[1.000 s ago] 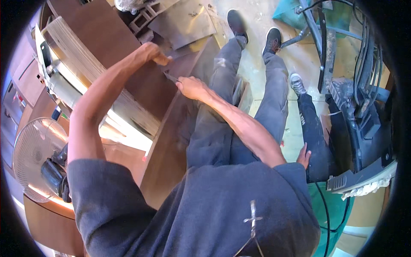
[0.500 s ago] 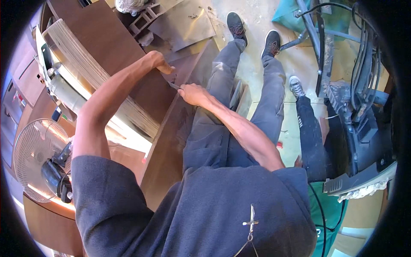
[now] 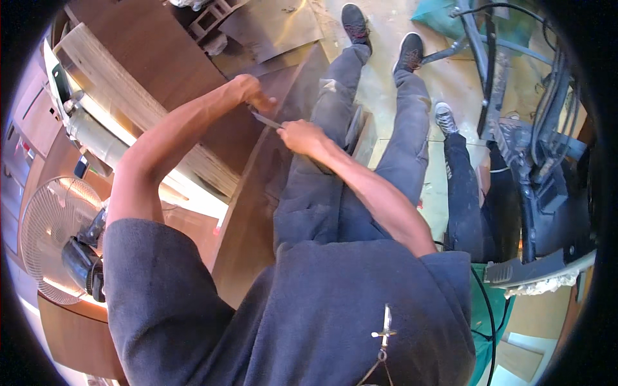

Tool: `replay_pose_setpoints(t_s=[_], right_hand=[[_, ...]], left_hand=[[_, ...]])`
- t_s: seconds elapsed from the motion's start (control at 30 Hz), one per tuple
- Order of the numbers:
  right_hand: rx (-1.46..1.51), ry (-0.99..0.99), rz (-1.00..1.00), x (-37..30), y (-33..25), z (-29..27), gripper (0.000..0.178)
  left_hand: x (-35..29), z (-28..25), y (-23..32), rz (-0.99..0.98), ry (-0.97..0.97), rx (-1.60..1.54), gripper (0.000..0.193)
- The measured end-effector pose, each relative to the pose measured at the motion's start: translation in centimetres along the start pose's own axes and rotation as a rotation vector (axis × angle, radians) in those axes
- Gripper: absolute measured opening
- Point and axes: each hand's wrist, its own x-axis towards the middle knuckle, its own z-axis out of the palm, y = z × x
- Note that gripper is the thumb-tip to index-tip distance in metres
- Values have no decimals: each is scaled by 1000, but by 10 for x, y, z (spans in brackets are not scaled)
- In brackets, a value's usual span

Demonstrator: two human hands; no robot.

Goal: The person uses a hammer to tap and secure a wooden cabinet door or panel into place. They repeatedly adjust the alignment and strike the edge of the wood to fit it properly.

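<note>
My right hand (image 3: 301, 137) is closed around one end of a thin, flat metal tool (image 3: 267, 120); its exact kind I cannot make out. The tool slants up and left across the upper edge of a brown wood panel (image 3: 248, 199) standing between my legs and the stacked boards. My left hand (image 3: 253, 92) is bent over the tool's far end, one finger pointing right. Its other fingers curl downward and are mostly hidden, so whether they grip the tool does not show.
Thick stacked boards (image 3: 116, 80) and a wide brown board (image 3: 151, 55) lie to the left, with a fan (image 3: 61, 241) nearer. At the right stands a metal frame with black cables (image 3: 541, 122). Another person's leg and shoe (image 3: 445, 119) are beside it. A loose sheet (image 3: 270, 29) lies on the floor.
Both hands have shifted slightly right, the right one a little upward too. More of the metal tool shows between them. The whole view has tilted slightly.
</note>
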Motion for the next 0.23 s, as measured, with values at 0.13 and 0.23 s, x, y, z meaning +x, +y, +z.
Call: replay_pose_setpoints(t_s=[0.13,0.23], right_hand=[[-134,-84,34,10,-24,-5,39],[-132,-207,-19,29,-11,-10,43]], left_hand=[[53,47,-25,-106,57,-7,68],[-35,-6,2,-98,-42,-113,71]])
